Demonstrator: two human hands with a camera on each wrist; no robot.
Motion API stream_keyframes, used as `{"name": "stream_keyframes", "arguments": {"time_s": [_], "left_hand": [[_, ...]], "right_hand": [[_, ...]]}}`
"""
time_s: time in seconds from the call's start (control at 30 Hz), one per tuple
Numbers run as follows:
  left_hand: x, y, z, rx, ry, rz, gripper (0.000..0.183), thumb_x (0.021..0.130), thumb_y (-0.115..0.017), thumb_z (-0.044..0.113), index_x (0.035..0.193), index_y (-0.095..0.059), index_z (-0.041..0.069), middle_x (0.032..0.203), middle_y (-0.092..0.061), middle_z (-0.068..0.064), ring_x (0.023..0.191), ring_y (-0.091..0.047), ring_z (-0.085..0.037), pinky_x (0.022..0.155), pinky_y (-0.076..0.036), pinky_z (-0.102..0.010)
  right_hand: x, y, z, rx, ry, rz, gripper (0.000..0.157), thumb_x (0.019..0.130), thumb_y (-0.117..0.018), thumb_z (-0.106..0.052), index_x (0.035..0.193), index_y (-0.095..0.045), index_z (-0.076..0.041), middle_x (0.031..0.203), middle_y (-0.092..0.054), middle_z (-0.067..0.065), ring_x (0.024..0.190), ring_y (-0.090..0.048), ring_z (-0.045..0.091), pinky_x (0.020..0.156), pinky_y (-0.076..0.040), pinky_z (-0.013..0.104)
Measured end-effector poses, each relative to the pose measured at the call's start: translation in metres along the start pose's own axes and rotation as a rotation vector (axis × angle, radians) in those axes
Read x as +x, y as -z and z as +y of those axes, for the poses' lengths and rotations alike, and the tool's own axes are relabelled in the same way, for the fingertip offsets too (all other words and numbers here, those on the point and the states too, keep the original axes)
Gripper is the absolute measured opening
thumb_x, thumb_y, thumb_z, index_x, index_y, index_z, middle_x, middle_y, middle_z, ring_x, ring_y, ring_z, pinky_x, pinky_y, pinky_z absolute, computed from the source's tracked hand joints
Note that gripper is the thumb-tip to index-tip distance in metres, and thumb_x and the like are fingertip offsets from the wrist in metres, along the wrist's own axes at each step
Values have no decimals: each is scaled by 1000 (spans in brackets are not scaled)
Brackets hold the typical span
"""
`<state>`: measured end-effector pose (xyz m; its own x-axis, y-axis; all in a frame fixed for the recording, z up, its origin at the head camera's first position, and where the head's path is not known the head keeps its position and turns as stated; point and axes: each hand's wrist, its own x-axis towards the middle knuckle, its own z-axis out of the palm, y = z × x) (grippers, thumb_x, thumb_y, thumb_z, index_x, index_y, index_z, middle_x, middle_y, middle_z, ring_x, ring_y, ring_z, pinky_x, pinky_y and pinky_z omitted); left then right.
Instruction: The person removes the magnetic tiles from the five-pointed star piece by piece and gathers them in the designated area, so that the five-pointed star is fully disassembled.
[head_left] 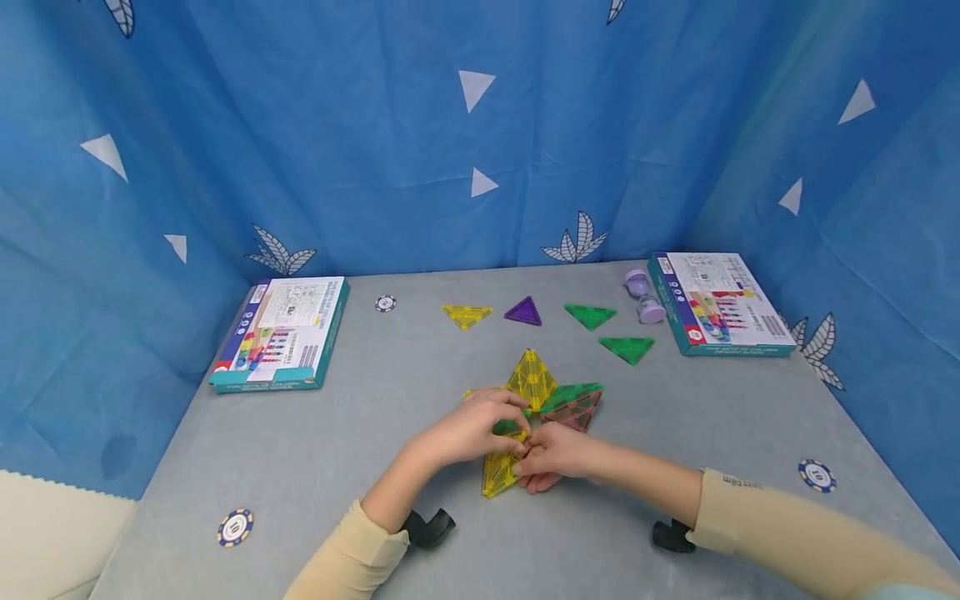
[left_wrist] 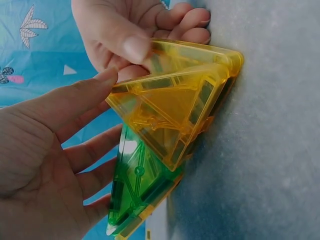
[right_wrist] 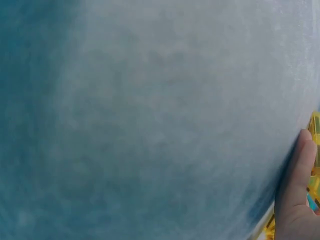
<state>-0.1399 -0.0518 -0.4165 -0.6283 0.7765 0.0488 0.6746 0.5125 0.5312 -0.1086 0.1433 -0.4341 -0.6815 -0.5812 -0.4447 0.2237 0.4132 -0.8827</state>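
Observation:
Yellow translucent triangular magnetic tiles (left_wrist: pixel 165 105) stand tilted together at the near side of a small build. My right hand (head_left: pixel 562 454) pinches them, its thumb on the upper edge in the left wrist view. The left hand (head_left: pixel 476 425) holds their upper corner at its fingertips, its other fingers spread behind a green triangular tile (left_wrist: pixel 137 175). Behind the hands, a yellow tile piece (head_left: pixel 532 381) points up, beside a green tile (head_left: pixel 573 394) and a reddish tile (head_left: pixel 576 411). Part of the build is hidden by my hands. In the right wrist view, only the right hand's edge (right_wrist: pixel 297 200) shows.
Loose triangles lie farther back: yellow (head_left: pixel 467 315), purple (head_left: pixel 524 312) and two green (head_left: pixel 590 315). Boxes stand at back left (head_left: pixel 281 333) and back right (head_left: pixel 720 304), with a lilac hourglass-shaped object (head_left: pixel 643 296) alongside. Poker chips (head_left: pixel 236 527) dot the grey table (head_left: pixel 300 467).

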Motion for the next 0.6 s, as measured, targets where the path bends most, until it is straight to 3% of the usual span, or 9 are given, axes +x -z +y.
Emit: {"name": "stream_keyframes", "arguments": {"time_s": [0.27, 0.6], "left_hand": [[0, 1, 2, -35, 11, 18, 19, 81, -71, 31, 97, -69, 21, 126, -56, -1, 121, -47, -20, 103, -32, -43], [1, -1, 3, -9, 54, 8, 16, 81, -73, 31, 93, -68, 21, 126, -56, 1, 121, -47, -20, 104, -32, -43]], "right_hand": [[-4, -2, 1, 29, -36, -5, 13, 86, -65, -5, 93, -61, 4, 76, -68, 15, 66, -68, 21, 59, -55, 30], [-19, -4, 5, 36, -120, -78, 9, 83, -65, 0, 91, -62, 3, 72, -67, 14, 58, -64, 13, 53, -54, 25]]}}
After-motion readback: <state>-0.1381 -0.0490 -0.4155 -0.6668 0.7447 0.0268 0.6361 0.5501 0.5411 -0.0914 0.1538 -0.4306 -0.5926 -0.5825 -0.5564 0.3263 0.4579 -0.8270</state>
